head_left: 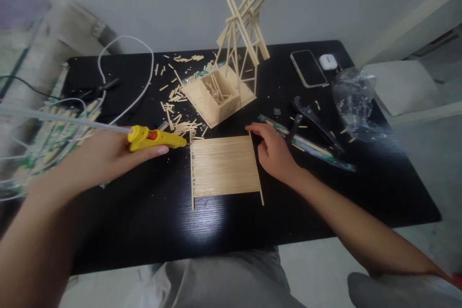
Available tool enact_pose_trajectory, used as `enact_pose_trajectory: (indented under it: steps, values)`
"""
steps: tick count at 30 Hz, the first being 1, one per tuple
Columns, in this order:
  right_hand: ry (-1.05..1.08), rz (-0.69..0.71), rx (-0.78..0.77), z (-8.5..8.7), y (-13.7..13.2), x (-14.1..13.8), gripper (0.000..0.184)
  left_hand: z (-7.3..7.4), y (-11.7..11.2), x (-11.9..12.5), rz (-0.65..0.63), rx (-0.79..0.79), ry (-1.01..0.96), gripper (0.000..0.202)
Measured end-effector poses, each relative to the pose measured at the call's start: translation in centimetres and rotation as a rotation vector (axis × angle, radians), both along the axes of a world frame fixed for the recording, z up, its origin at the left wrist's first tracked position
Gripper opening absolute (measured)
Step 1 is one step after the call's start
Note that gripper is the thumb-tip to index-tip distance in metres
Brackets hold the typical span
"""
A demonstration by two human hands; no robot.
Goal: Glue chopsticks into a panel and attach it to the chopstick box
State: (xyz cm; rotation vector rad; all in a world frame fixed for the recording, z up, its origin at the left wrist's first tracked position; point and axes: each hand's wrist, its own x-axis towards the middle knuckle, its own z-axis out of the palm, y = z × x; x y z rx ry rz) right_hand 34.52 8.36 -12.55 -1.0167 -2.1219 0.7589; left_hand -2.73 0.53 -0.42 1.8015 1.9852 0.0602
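My left hand (122, 154) is closed around a yellow hot glue gun (155, 138), with a long glue stick coming out of its back end. The gun's nozzle points right and reaches the upper left corner of a flat panel of thin wooden sticks (225, 166). Two longer sticks run along the panel's sides and stick out past its rows. At the upper right corner my right hand (272, 151) is closed, index fingertip on the end of the side stick, the other fingers curled. Its grip underneath is partly hidden.
Behind the panel stands a wooden stick windmill model (240, 24) on a base with a box (224, 96) of stick pieces. Offcuts (176, 94) lie left of it. Pliers (317, 120), a phone (308, 68), a white earbud case (327, 61) and clear plastic (355, 103) lie right.
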Motion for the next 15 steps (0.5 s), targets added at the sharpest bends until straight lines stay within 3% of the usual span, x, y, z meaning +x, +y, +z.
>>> enact_pose_trajectory:
  steps: [7,15]
  values:
    - [-0.001,0.003,-0.007,-0.1,0.0,0.0,0.070,-1.3,0.4,0.8,-0.078,0.035,-0.035,0.066]
    - [0.001,0.003,-0.015,0.1,0.0,0.0,0.070,-1.2,0.6,0.7,-0.064,-0.038,-0.017,0.067]
